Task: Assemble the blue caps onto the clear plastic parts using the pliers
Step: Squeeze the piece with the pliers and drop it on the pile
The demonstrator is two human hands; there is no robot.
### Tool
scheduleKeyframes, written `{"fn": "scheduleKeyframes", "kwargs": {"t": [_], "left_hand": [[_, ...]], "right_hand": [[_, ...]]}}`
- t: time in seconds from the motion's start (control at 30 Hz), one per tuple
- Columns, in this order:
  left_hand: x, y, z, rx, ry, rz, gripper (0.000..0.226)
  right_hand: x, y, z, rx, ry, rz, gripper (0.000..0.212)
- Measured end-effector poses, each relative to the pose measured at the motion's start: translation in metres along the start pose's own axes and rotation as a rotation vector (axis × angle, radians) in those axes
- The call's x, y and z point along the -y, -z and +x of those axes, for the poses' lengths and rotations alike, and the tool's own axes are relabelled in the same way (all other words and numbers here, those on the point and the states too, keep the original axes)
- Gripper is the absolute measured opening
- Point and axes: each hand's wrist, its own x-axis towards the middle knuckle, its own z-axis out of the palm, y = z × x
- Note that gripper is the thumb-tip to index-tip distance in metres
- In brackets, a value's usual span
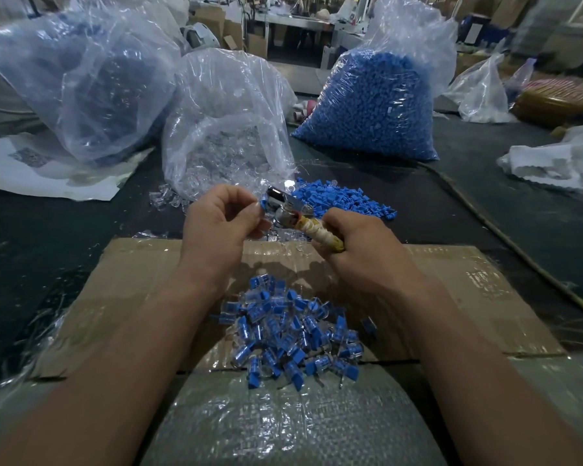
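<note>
The left hand [219,216] pinches a blue cap [260,206] between thumb and fingertips against the head of the pliers [283,210], whose taped handles the right hand [354,243] grips with curled fingers. Both hands hang over the far edge of a cardboard sheet [132,280], dark table [48,237] open either side, with a heap of capped parts [293,334] between the forearms. Behind stand an open bag of clear plastic parts [223,129], loose blue caps [337,198] and a full bag of blue caps [374,105].

Bare forearms, left hand [216,227], right hand [360,253]
</note>
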Motion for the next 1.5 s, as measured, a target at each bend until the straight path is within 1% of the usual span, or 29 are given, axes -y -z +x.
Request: {"fn": "scheduleKeyframes", "kwargs": {"t": [0.13, 0.33, 0.43, 0.5, 0.53, 0.6, 0.67, 0.7, 0.87, 0.93, 1.0, 1.07, 1.13, 1.2, 1.27, 1.37, 1.5], "left_hand": [[0.000, 0.000, 0.000, -0.009, 0.004, 0.001, 0.024], [0.002, -0.002, -0.001, -0.049, -0.032, 0.103, 0.026], [0.001, 0.006, 0.004, -0.116, -0.007, 0.041, 0.023], [-0.003, 0.012, 0.007, -0.094, 0.040, -0.053, 0.021], [-0.006, 0.014, 0.007, -0.049, 0.067, -0.090, 0.020], [-0.010, 0.017, 0.004, 0.104, 0.140, -0.101, 0.014], [-0.013, 0.016, 0.001, 0.272, 0.215, -0.039, 0.005], [-0.014, 0.016, 0.000, 0.334, 0.243, -0.009, 0.005], [-0.016, 0.017, -0.002, 0.590, 0.323, 0.033, 0.017], [-0.016, 0.016, -0.004, 0.654, 0.336, 0.060, 0.022], [-0.015, 0.016, -0.003, 0.615, 0.346, 0.048, 0.026], [-0.013, 0.015, -0.001, 0.475, 0.317, 0.032, 0.022], [-0.008, 0.015, 0.003, 0.306, 0.268, 0.059, 0.014], [-0.001, 0.015, 0.007, 0.162, 0.197, 0.150, 0.006], [0.009, 0.015, 0.009, 0.056, 0.115, 0.288, 0.012], [0.016, 0.013, 0.013, 0.013, 0.049, 0.493, 0.012], [0.021, 0.006, 0.026, 0.055, 0.060, 0.643, 0.025]], "right_hand": [[-0.002, 0.000, 0.001, 0.038, 0.011, 0.024, 0.010], [-0.010, 0.008, 0.003, 0.106, 0.007, 0.039, 0.012], [-0.014, 0.011, 0.003, 0.170, -0.004, 0.009, 0.019], [-0.016, 0.012, 0.002, 0.196, -0.018, -0.045, 0.024], [-0.016, 0.012, 0.002, 0.209, -0.020, -0.064, 0.026], [-0.014, 0.011, 0.002, 0.237, -0.012, -0.074, 0.027], [-0.012, 0.010, 0.001, 0.267, -0.003, -0.081, 0.029], [-0.011, 0.010, 0.001, 0.284, -0.007, -0.089, 0.033], [-0.008, 0.008, 0.001, 0.345, -0.053, -0.064, 0.050], [-0.009, 0.008, 0.001, 0.373, -0.055, -0.052, 0.057], [-0.012, 0.009, 0.001, 0.398, -0.065, -0.027, 0.064], [-0.016, 0.010, 0.000, 0.409, -0.095, 0.033, 0.064], [-0.019, 0.010, 0.001, 0.412, -0.112, 0.081, 0.059], [-0.021, 0.010, 0.002, 0.389, -0.101, 0.081, 0.051], [-0.022, 0.009, 0.004, 0.318, -0.083, 0.066, 0.041], [-0.024, 0.009, 0.007, 0.181, -0.078, 0.071, 0.029], [-0.030, 0.009, 0.010, 0.039, -0.129, 0.028, 0.023]]}}
